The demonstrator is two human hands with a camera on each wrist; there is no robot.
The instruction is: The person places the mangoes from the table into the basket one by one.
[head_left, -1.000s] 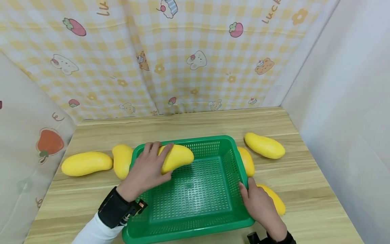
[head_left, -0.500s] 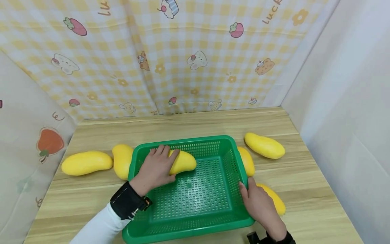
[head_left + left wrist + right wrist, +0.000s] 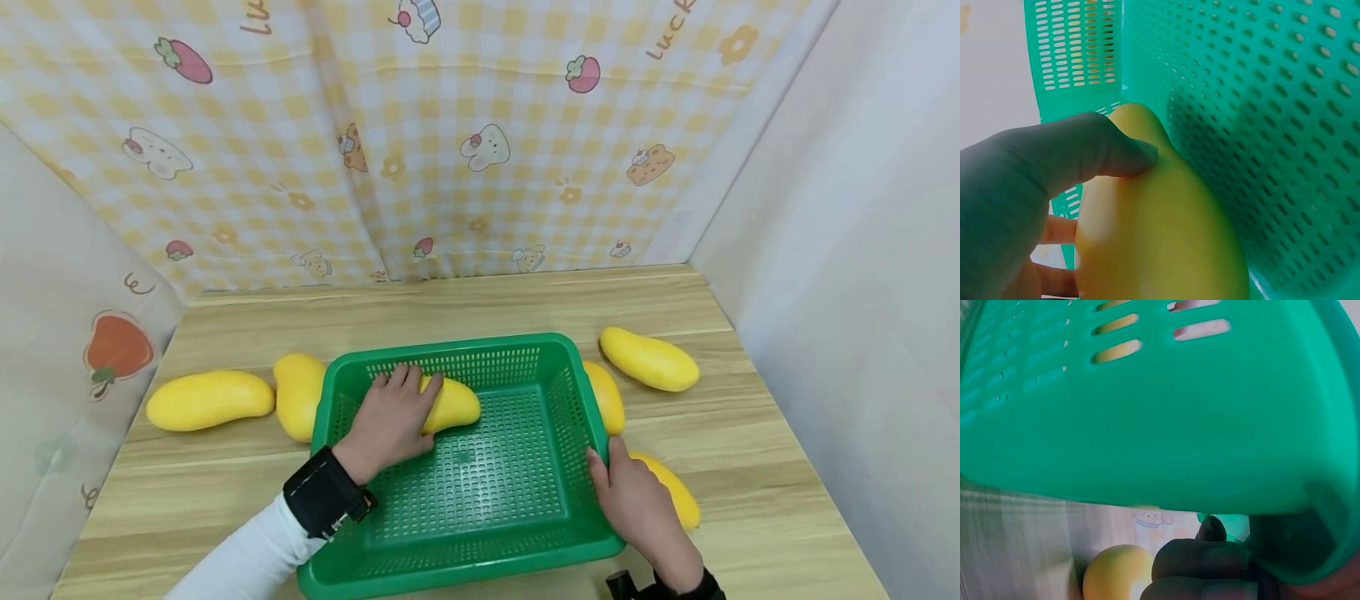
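A green plastic basket (image 3: 487,467) with a perforated floor and walls stands at the middle front of the table. Inside it, near the back left corner, lies a smooth yellow mango (image 3: 456,407). My left hand (image 3: 386,423) grips this mango from above; in the left wrist view the thumb (image 3: 1116,150) lies across the mango's side and the other fingers are partly hidden. My right hand (image 3: 641,504) holds the basket's right rim, its fingers curled under the edge in the right wrist view.
Two yellow mangoes, one long (image 3: 212,400) and one upright (image 3: 298,397), lie left of the basket. Right of it are three more: one at the back (image 3: 649,359), one against the wall (image 3: 606,398), one beside my right hand (image 3: 671,492). White side walls and a checked curtain (image 3: 480,100) enclose the table.
My left hand has carried the mango over the basket's left rim and down to the basket floor, moving slightly right. The right hand keeps its place on the rim.
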